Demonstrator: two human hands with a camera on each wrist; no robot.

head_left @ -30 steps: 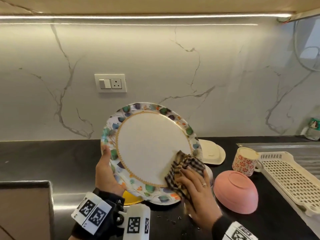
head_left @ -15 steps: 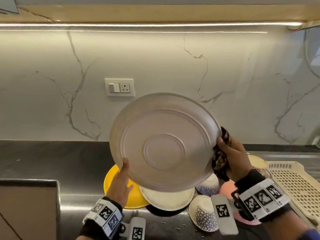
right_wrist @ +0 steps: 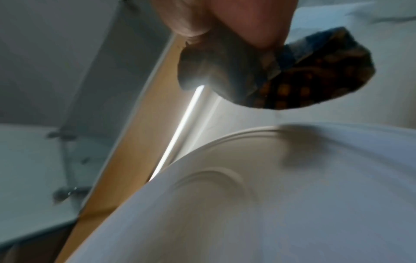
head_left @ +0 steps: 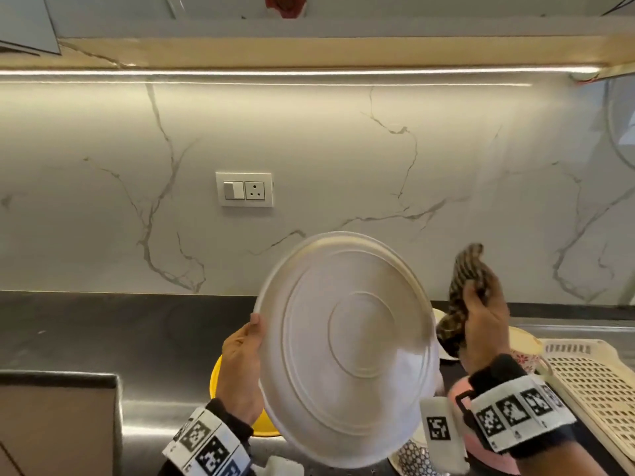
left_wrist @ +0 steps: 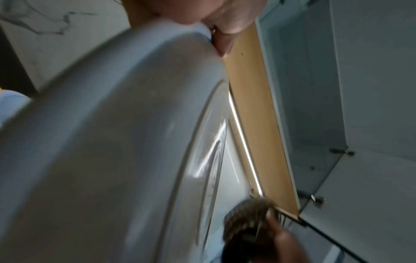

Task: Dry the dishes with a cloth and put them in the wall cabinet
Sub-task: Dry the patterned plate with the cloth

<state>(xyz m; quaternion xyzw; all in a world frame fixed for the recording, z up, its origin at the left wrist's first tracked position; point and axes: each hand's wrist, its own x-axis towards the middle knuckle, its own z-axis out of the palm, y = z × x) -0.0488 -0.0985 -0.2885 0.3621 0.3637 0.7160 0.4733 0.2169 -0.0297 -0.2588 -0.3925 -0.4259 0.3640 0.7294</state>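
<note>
I hold a large plate (head_left: 347, 345) upright over the counter, its plain white ringed underside towards me. My left hand (head_left: 242, 365) grips its left rim, thumb on the near face; the left wrist view shows that rim (left_wrist: 112, 142) under my thumb. My right hand (head_left: 486, 324) is raised just right of the plate and grips a bunched dark checked cloth (head_left: 464, 286), clear of the plate's edge. In the right wrist view the cloth (right_wrist: 270, 80) hangs a little above the plate's underside (right_wrist: 247, 204). The wall cabinet's wooden underside (head_left: 309, 53) runs across the top.
Below the plate lie a yellow plate (head_left: 220, 379), a pink bowl (head_left: 460, 400), a patterned bowl (head_left: 415, 455) and a floral cup (head_left: 525, 352) on the dark counter (head_left: 103, 328). A cream drainer basket (head_left: 598, 389) sits at the right. A wall socket (head_left: 244, 189) is on the marble backsplash.
The plate was flipped from its patterned face to its white underside. My right hand with the cloth left the plate and rose to the right. The view tilted up towards the cabinet.
</note>
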